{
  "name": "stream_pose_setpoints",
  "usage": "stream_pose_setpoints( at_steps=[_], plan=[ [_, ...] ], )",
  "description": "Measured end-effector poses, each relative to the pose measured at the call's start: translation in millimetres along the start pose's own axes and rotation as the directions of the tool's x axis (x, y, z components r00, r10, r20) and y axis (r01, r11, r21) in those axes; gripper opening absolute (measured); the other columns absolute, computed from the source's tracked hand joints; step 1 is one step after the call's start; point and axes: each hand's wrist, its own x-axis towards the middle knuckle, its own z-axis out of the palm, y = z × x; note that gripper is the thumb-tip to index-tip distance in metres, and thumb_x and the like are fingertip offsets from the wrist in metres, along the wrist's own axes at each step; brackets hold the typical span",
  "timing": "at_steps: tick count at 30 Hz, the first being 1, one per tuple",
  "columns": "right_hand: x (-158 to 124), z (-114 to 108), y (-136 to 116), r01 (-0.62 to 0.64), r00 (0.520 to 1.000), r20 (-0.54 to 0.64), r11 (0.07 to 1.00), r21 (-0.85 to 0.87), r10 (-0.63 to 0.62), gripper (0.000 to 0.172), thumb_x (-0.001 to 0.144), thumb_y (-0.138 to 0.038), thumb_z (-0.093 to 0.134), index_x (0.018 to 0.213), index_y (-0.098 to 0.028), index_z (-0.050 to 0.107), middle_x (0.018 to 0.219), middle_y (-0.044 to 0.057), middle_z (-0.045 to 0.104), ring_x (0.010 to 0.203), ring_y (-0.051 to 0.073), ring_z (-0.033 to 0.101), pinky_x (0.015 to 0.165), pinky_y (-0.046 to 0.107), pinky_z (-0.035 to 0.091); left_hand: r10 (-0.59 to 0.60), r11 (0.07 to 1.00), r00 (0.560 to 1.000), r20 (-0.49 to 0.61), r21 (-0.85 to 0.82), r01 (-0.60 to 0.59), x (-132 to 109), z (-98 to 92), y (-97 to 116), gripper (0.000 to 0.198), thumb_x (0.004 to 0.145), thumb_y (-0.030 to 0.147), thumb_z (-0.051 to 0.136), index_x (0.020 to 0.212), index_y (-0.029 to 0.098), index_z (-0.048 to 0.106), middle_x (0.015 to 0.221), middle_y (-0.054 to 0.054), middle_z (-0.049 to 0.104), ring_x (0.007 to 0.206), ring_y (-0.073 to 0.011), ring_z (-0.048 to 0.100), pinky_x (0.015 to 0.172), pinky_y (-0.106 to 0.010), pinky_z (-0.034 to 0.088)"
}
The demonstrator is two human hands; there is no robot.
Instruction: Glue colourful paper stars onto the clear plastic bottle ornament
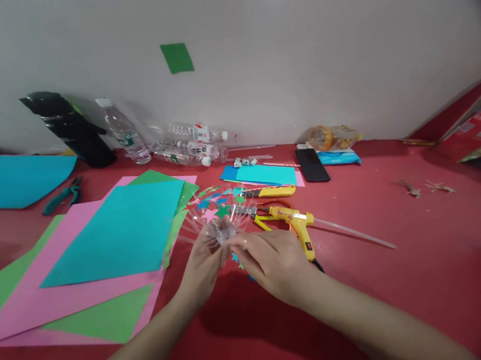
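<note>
My left hand is closed round a clear plastic bottle piece cut into thin strips that fan outward. My right hand pinches at the rim of the same piece, thumb and forefinger together. Small paper stars in pink, blue and green lie behind it, and a few more show below my right hand. Just beyond the right hand lies a yellow glue gun with a clear glue stick in its back. A yellow utility knife and yellow-handled scissors, partly covered, are beside it.
On the left are stacked coloured sheets and teal pliers. Along the wall stand or lie a black flask, an upright clear bottle, several lying bottles and a phone. A red box is at right.
</note>
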Motion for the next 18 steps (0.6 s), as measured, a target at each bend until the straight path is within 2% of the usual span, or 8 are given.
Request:
stream_pose_setpoints(
  at_steps=[4,9,11,14,18],
  plan=[
    [-0.8,1.7,-0.3,0.004,1.000,0.002,0.999,-0.033,-0.004,0.021,0.097,-0.016,0.042,0.093,-0.014,0.063,0.072,0.003,0.071,0.060,0.011,0.063,0.055,0.024,0.041,-0.032,0.999,0.999,-0.012,-0.042,0.031,0.1,1.9,2.1,0.032,0.066,0.024,0.080,0.095,0.020,0.064,0.090,-0.002,0.071,0.082,-0.0170,0.065,0.077,-0.029,0.051],
    [-1.8,4.3,-1.2,-0.014,0.997,0.073,0.991,-0.133,0.024,0.029,0.098,-0.019,0.039,0.081,-0.015,0.062,0.057,0.000,0.062,0.048,0.012,0.055,0.047,0.027,0.030,-0.026,0.999,0.999,0.045,-0.022,0.027,1.0,-1.3,1.8,0.032,0.069,0.021,0.077,0.098,0.019,0.064,0.092,-0.002,0.071,0.085,-0.0175,0.065,0.078,-0.028,0.050],
    [-1.8,4.2,-0.8,-0.055,0.995,0.079,0.994,-0.093,0.062,0.028,0.098,-0.022,0.039,0.086,-0.015,0.064,0.061,0.001,0.065,0.052,0.013,0.059,0.049,0.026,0.033,-0.012,0.999,0.999,0.047,0.037,0.010,2.2,-3.7,1.1,0.028,0.072,0.022,0.075,0.097,0.019,0.065,0.090,-0.002,0.071,0.084,-0.0173,0.065,0.075,-0.027,0.049],
    [-1.1,3.2,1.0,-0.133,0.989,0.078,0.989,0.061,0.129,0.025,0.099,-0.024,0.042,0.098,-0.015,0.065,0.075,0.003,0.072,0.067,0.013,0.066,0.059,0.024,0.042,0.019,0.993,0.999,0.040,0.115,-0.024,4.1,-5.6,0.2,0.025,0.074,0.020,0.073,0.098,0.019,0.064,0.088,-0.001,0.071,0.082,-0.0167,0.065,0.074,-0.026,0.049],
    [0.3,1.6,4.0,-0.147,0.989,0.025,0.979,0.141,0.145,0.021,0.097,-0.023,0.047,0.097,-0.014,0.066,0.076,0.003,0.071,0.065,0.012,0.065,0.061,0.023,0.044,0.039,0.990,0.997,0.069,0.136,-0.048,3.9,-3.2,0.3,0.025,0.073,0.021,0.074,0.097,0.019,0.065,0.089,-0.001,0.071,0.086,-0.0176,0.065,0.078,-0.027,0.050]
  ],
)
